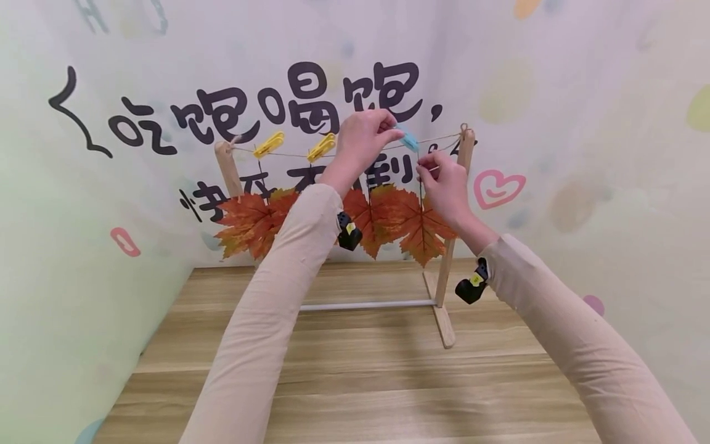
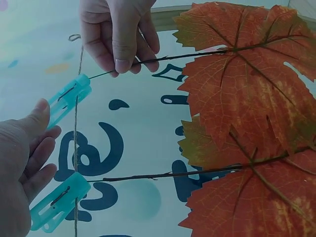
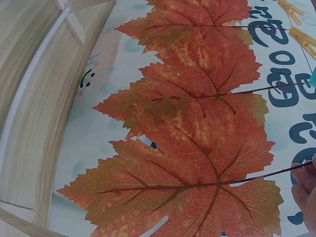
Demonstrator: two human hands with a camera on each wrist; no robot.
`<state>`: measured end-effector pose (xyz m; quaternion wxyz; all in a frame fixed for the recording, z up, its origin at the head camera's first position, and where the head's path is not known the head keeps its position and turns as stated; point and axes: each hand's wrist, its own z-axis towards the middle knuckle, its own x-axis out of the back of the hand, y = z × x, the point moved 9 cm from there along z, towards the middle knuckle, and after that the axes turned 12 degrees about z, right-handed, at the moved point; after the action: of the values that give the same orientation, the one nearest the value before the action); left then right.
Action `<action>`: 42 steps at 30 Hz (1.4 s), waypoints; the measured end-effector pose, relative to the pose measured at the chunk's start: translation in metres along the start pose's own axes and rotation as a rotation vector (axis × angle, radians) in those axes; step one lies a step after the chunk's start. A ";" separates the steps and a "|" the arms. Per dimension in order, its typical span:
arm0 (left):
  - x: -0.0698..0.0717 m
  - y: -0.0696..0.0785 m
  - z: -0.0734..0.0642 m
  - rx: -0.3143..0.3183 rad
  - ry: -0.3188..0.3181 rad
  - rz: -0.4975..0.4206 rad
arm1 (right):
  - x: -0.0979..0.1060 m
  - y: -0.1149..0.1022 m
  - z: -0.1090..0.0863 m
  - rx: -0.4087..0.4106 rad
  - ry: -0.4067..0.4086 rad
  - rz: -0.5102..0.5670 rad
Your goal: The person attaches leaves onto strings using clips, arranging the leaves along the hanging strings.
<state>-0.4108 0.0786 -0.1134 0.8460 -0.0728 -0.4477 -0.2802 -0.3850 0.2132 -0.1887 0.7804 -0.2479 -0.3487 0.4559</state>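
Note:
Near the right end of a string (image 1: 432, 140), my left hand (image 1: 366, 135) pinches a light-blue clothespin (image 2: 69, 98) by its handle end. The clothespin's tip is at the string and at the top of a leaf stem. Just below it, my right hand (image 1: 444, 185) holds that thin dark stem (image 2: 173, 57) between thumb and fingers. From the stem hangs an orange-red maple leaf (image 1: 423, 231). A second blue clothespin (image 2: 61, 202) beside it grips another leaf's stem on the string; in the head view my left hand hides it.
Two yellow clothespins (image 1: 269, 145) hold more maple leaves (image 1: 249, 222) toward the left. The string runs between wooden posts (image 1: 465, 154) of a stand with a white crossbar (image 1: 366, 305), on a wood-grain table (image 1: 360, 382). Behind is a wall with printed lettering (image 1: 307, 92).

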 end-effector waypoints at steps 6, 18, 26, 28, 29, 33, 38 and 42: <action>-0.001 0.001 0.000 0.004 -0.019 0.020 | -0.001 -0.002 0.000 0.011 0.006 0.003; -0.001 0.002 -0.003 0.013 -0.025 0.016 | -0.001 -0.005 -0.002 0.014 0.015 -0.005; 0.001 0.003 -0.001 -0.012 -0.053 0.051 | 0.000 -0.004 -0.001 0.023 0.024 -0.003; 0.001 0.004 0.000 -0.019 -0.067 0.057 | 0.000 -0.004 -0.001 0.024 0.021 0.004; 0.001 0.004 0.001 -0.021 -0.076 0.063 | 0.000 -0.005 -0.001 0.025 0.019 0.008; 0.000 0.004 0.001 -0.027 -0.109 0.096 | 0.000 -0.004 -0.002 0.023 0.011 0.010; -0.002 0.005 0.000 -0.035 -0.135 0.143 | -0.002 -0.001 -0.004 0.008 0.006 -0.002; -0.002 0.005 -0.001 -0.040 -0.140 0.179 | -0.001 0.001 -0.005 0.002 0.002 -0.009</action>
<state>-0.4079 0.0834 -0.1146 0.8326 -0.1488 -0.4918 -0.2068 -0.3824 0.2122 -0.1932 0.7831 -0.2463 -0.3485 0.4524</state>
